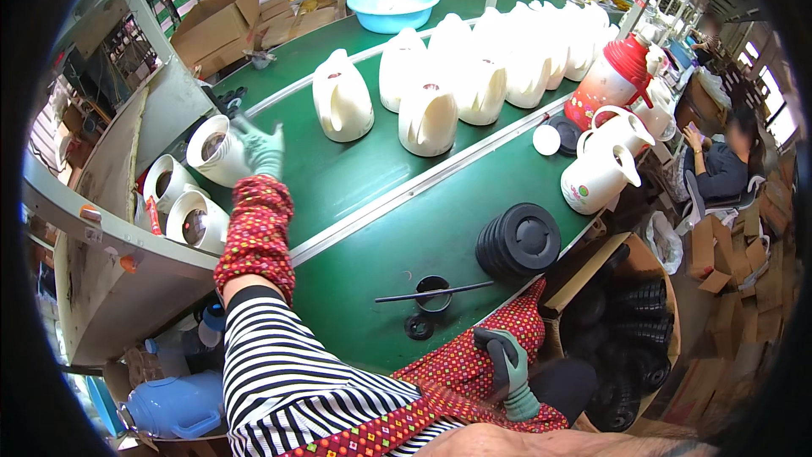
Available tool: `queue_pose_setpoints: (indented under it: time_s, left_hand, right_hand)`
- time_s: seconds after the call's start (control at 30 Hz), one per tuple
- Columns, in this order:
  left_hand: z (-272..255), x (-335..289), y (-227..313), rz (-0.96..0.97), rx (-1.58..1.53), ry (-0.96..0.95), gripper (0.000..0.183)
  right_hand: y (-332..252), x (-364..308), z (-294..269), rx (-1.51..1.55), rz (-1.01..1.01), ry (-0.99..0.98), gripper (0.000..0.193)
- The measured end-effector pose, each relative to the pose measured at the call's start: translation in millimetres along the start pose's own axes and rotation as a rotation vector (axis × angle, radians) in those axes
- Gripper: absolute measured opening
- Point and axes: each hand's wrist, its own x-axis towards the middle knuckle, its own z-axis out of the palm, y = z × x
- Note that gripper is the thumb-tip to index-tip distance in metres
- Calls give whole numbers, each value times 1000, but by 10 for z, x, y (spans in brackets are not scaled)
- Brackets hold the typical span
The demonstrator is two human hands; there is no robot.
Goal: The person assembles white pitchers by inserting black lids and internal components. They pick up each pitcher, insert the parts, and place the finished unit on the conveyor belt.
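Observation:
My left hand point(264, 151), in a pale green glove, reaches to the far left with its thumb spread and its fingertips blurred. It is beside an upright white flask body point(222, 152) with an open round mouth; whether it touches it I cannot tell. Two more white flask bodies point(200, 222) point(169, 183) stand close by. Low in front of me, my right hand point(512, 377) rests over my red patterned apron point(516, 322). Its glove is green with dark grey fingers, loosely bent and apart, with nothing visible in them.
Several white flasks point(427, 121) stand across the green table point(355, 195). A stack of black lids point(529, 241), a black ring with a thin rod point(434, 294), and a red flask point(609, 80) are nearer right. A carton point(584, 275) of black parts adjoins the table edge. Another person point(726, 161) sits at right.

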Motion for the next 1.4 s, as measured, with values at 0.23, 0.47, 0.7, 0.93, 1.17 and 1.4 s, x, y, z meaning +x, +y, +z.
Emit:
queue_pose_setpoints:
  time_s: [0.23,0.47,0.7,0.93,1.17,1.4]
  left_hand:
    - [-311,650,-1094,-144,372,-271,64]
    - [-720,-197,-209,52,90,-265,51]
    - [-2471,-1253,570,727,-460,-516,31]
    - [-3634,-1915,1188,1336,-620,-846,43]
    - [-3826,-2271,1423,1312,-897,-1147,54]
    - [-2748,-2983,779,-107,-1215,-1710,63]
  right_hand:
    - [-6,-2,38,-79,-105,-2,32]
    - [19,22,-40,31,7,-20,27]
    - [-681,508,25,-165,-330,-78,58]
    - [-1799,551,139,-109,210,-233,98]
    - [-1401,-211,-396,-80,88,-128,55]
    - [-948,-705,-794,302,55,-67,74]
